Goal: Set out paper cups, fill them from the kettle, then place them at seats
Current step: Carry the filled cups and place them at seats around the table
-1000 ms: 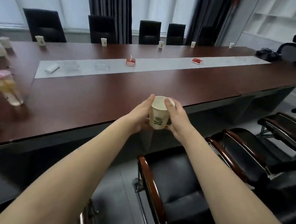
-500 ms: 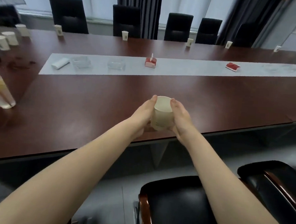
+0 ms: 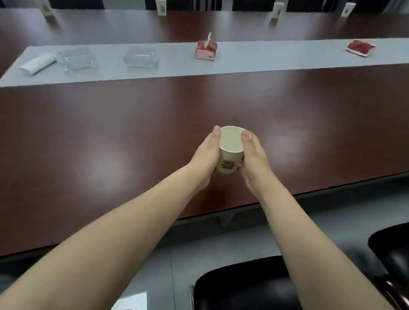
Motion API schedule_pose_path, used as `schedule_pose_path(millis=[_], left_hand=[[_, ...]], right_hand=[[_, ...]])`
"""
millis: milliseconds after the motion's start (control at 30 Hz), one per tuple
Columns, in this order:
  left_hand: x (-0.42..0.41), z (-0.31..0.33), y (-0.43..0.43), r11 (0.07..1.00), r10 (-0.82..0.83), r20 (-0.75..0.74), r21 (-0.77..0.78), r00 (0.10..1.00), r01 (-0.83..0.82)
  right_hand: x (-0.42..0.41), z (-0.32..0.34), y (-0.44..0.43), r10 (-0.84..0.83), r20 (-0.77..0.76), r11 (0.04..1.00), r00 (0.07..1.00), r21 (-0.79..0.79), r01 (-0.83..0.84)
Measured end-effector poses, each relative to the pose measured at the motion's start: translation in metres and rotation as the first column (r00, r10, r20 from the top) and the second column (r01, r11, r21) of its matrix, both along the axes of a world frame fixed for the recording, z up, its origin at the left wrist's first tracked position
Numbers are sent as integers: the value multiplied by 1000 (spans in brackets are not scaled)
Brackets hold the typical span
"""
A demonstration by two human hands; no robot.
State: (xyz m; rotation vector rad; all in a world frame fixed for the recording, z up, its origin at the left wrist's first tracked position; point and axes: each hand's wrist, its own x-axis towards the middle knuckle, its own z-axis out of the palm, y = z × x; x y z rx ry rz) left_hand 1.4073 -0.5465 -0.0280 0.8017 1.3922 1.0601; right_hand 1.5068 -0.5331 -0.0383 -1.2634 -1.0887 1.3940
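A white paper cup [image 3: 230, 149] with a dark printed logo stands upright near the front edge of the long dark-red table [image 3: 128, 131]. My left hand [image 3: 207, 155] wraps its left side and my right hand [image 3: 254, 158] wraps its right side, thumbs at the rim. The cup's base looks level with the tabletop; I cannot tell if it touches. Several other paper cups stand along the far edge, among them a cup [image 3: 161, 6], a second cup [image 3: 277, 10] and a blurred cup [image 3: 45, 5]. No kettle is in view.
A grey runner [image 3: 252, 59] crosses the table with two glass trays [image 3: 75, 58] [image 3: 140, 58], a white pack [image 3: 38, 62] and two red tissue packs [image 3: 206, 50] [image 3: 360, 47]. Black chairs line the far side. A black chair seat [image 3: 245, 291] sits below my arms.
Both hands have carried the cup forward from beyond the table's edge to over the tabletop and lowered it. My view has swung left and tipped down toward the table.
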Motion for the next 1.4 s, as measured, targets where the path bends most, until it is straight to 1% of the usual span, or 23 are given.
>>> schedule_pose_path(millis=[167,233,333,500,633,733,833,900,967,1033,1100,1167,1233,1400], left_hand=[[14,-39,30,1000,28,12,-6,1000,-28],[17,-55,42,998,55,29,-22,998,-54],[17,-69,54,997,73,11,-27,997,-72],[17,-66,50,997,82,-6,2,997,-82],[17,-58,44,995,94,-48,-11,994,-94],[16,-44,32,996,79,-93,-35,992,-83],[8,-27,15,993,70,-159,-80,985,-84],[1,-13,-1,985,88,-205,-126,975,-115],[-4,2,-18,980,98,-241,-144,966,-135],[-10,20,-38,980,116,-264,-127,958,-153],[-16,40,-61,982,144,-272,-78,952,-171],[-21,58,-82,983,158,-282,-46,946,-178],[-30,78,-108,983,171,-282,-17,944,-183],[-57,120,-186,981,192,-249,68,949,-181]], right_hand=[[8,-38,24,-11,-16,1000,1000,17,11],[11,-49,31,-8,-14,999,1000,34,8],[14,-57,38,20,-7,999,1000,44,-19],[18,-61,42,72,19,997,997,31,-73],[21,-53,40,87,34,996,996,9,-87],[24,-44,34,47,81,999,996,5,-48],[30,-34,24,15,91,1000,996,-11,-14],[34,-25,14,-10,146,1000,989,-18,13],[39,-18,4,-66,232,998,971,-9,70],[41,-3,-12,-122,302,992,946,12,124],[39,17,-32,-182,378,983,908,53,175],[36,36,-49,-214,459,977,862,110,184],[27,55,-73,-178,486,983,856,128,132],[-14,95,-151,13,388,997,921,63,-40]])
